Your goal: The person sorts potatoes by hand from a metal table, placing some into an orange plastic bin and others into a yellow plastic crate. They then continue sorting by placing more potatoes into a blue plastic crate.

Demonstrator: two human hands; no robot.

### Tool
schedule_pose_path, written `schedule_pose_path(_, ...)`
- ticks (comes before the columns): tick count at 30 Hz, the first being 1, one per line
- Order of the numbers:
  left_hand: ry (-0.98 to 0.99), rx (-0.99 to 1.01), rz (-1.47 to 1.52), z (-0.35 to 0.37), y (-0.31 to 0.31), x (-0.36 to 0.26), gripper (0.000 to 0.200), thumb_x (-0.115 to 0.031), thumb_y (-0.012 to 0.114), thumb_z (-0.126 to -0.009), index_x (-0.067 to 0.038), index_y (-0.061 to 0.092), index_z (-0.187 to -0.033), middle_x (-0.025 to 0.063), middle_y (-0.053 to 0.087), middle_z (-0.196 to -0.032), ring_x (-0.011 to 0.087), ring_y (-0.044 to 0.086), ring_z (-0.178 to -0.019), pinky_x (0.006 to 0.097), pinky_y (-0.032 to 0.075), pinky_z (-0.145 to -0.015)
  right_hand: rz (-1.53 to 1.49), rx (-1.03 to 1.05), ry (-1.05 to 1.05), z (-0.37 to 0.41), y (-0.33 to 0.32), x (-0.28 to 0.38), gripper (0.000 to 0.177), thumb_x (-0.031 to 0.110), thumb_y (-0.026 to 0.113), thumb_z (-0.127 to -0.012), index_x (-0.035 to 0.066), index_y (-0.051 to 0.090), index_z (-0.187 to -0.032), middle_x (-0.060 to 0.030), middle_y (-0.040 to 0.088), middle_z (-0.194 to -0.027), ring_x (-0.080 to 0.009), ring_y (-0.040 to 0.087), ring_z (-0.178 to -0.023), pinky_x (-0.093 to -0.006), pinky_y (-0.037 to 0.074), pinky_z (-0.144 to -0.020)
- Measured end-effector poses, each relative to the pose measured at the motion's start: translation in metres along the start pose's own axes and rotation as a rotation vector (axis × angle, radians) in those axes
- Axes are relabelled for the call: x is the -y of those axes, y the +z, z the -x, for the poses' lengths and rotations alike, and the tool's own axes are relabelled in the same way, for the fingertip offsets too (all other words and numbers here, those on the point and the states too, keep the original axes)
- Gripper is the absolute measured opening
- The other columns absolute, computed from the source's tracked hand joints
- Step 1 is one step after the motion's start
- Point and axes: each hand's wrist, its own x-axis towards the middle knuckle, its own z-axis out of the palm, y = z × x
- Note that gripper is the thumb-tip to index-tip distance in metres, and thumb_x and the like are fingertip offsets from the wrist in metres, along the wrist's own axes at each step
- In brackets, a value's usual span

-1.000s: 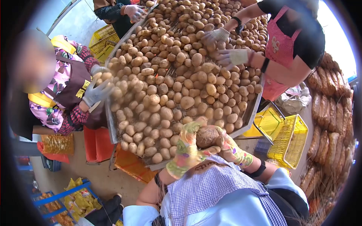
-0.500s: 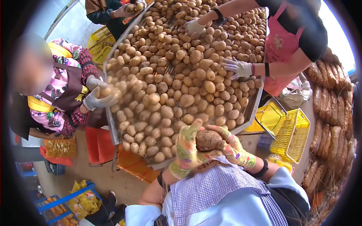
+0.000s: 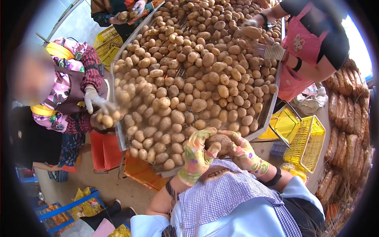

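Note:
Both my hands wear flowered gloves and are at the near edge of a potato-covered table [image 3: 265, 125]. A large brown potato [image 3: 223, 144] is held between them, just above my checked apron [image 3: 233, 189]. My left hand [image 3: 197, 155] curls around its left side, thumb bent against it. My right hand [image 3: 245, 153] grips it from the right, fingers over the top. Part of the potato is hidden by the gloves. Loose potatoes [image 3: 199, 105] lie heaped right in front of my hands.
Yellow crates [image 3: 306, 146] stand at the right, with filled sacks [image 3: 343, 114] stacked beyond. A red bin [image 3: 104, 150] and an orange bin [image 3: 144, 173] sit by the left edge. Gloved co-workers handle potatoes at the left, the top left and the right.
My left thumb has bent down from pointing up, and the potato has turned in my hands. The right co-worker's hands have drawn together; the left co-worker's hands have lowered, with potatoes at one.

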Motion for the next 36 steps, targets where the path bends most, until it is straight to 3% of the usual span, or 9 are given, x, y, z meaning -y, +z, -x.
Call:
schedule_pose_path(4, -0.570, 0.050, 0.320, 0.010, -0.002, 0.010, 0.020, -0.016, 0.060, -0.099, 0.002, 0.065, -0.105, 0.0090, 0.070, -0.094, 0.0157, 0.067, -0.090, 0.0294, 0.054, -0.078, 0.114, -0.007, -0.052, -0.001, -0.004, -0.010, 0.084, 0.051, 0.067, -0.093, -0.004, 0.035, -0.148, -0.0140, 0.050, -0.141, -0.0221, 0.050, -0.129, -0.0367, 0.043, -0.106)
schedule_pose_path(6, -0.423, 0.087, 0.169, 0.000, -0.003, 0.012, 0.015, -0.012, 0.056, -0.100, 0.001, 0.064, -0.101, 0.0074, 0.069, -0.089, 0.0120, 0.066, -0.082, 0.0275, 0.053, -0.071, 0.143, 0.022, -0.055, 0.002, -0.004, -0.008, 0.086, 0.052, 0.068, -0.092, -0.004, 0.035, -0.148, -0.0147, 0.050, -0.141, -0.0220, 0.050, -0.129, -0.0366, 0.043, -0.107)
schedule_pose_path(9, -0.906, -0.127, 0.602, 0.004, 0.005, 0.040, 0.029, -0.030, 0.050, -0.105, -0.006, 0.063, -0.097, 0.0007, 0.062, -0.082, 0.0099, 0.059, -0.069, 0.0263, 0.051, -0.062, 0.017, 0.040, 0.065, 0.001, 0.003, 0.007, 0.088, 0.051, 0.070, -0.091, -0.005, 0.033, -0.149, -0.0172, 0.047, -0.145, -0.0250, 0.050, -0.132, -0.0389, 0.041, -0.110)
schedule_pose_path(14, -0.923, -0.102, 0.617, -0.011, -0.003, 0.011, 0.044, -0.049, 0.052, -0.101, -0.005, 0.059, -0.096, 0.0024, 0.058, -0.085, 0.0128, 0.057, -0.072, 0.0259, 0.047, -0.062, 0.042, -0.034, -0.026, -0.005, -0.004, 0.001, 0.090, 0.050, 0.075, -0.087, -0.004, 0.034, -0.147, -0.0190, 0.047, -0.143, -0.0260, 0.051, -0.130, -0.0393, 0.042, -0.109)
schedule_pose_path(16, -0.062, -0.025, -0.229, -0.015, 0.006, 0.003, 0.048, -0.050, 0.059, -0.097, -0.002, 0.057, -0.100, 0.0077, 0.057, -0.091, 0.0176, 0.058, -0.081, 0.0300, 0.048, -0.068, 0.188, -0.114, -0.019, -0.005, -0.007, -0.005, 0.089, 0.044, 0.082, -0.083, -0.004, 0.036, -0.143, -0.0177, 0.050, -0.139, -0.0248, 0.054, -0.125, -0.0388, 0.044, -0.107)
schedule_pose_path(21, -0.238, 0.121, -0.089, -0.012, 0.015, -0.002, 0.025, -0.016, 0.067, -0.094, 0.004, 0.055, -0.103, 0.0167, 0.062, -0.092, 0.0273, 0.063, -0.084, 0.0372, 0.051, -0.074, 0.870, -0.168, -0.100, -0.005, 0.006, 0.006, 0.072, 0.022, 0.090, -0.071, -0.004, 0.054, -0.127, -0.0184, 0.060, -0.126, -0.0279, 0.060, -0.118, -0.0366, 0.049, -0.096)
schedule_pose_path(23, 0.072, 0.123, -0.481, -0.009, 0.017, 0.011, 0.018, -0.009, 0.060, -0.096, 0.005, 0.057, -0.107, 0.0187, 0.066, -0.092, 0.0255, 0.067, -0.082, 0.0355, 0.053, -0.070, 0.915, -0.144, -0.201, -0.006, -0.005, -0.005, 0.074, 0.021, 0.091, -0.069, -0.004, 0.054, -0.127, -0.0189, 0.060, -0.125, -0.0306, 0.060, -0.116, -0.0376, 0.049, -0.096)
schedule_pose_path(34, -0.555, 0.196, 0.040, -0.033, 0.010, 0.043, 0.025, -0.019, 0.057, -0.102, 0.000, 0.060, -0.117, -0.0009, 0.064, -0.076, 0.0077, 0.060, -0.062, 0.0248, 0.049, -0.056, 0.910, -0.012, -0.553, -0.005, -0.010, -0.018, 0.072, 0.007, 0.092, -0.064, 0.001, 0.056, -0.126, -0.0210, 0.060, -0.126, -0.0357, 0.060, -0.116, -0.0432, 0.050, -0.096)
schedule_pose_path(36, -0.662, 0.038, 0.572, -0.017, 0.008, 0.059, 0.024, -0.022, 0.053, -0.105, -0.002, 0.062, -0.115, -0.0016, 0.060, -0.073, 0.0066, 0.056, -0.061, 0.0222, 0.047, -0.057, 0.834, -0.046, -0.534, -0.004, -0.017, -0.034, 0.071, 0.006, 0.091, -0.064, 0.002, 0.057, -0.126, -0.0207, 0.060, -0.127, -0.0354, 0.060, -0.116, -0.0430, 0.050, -0.096)
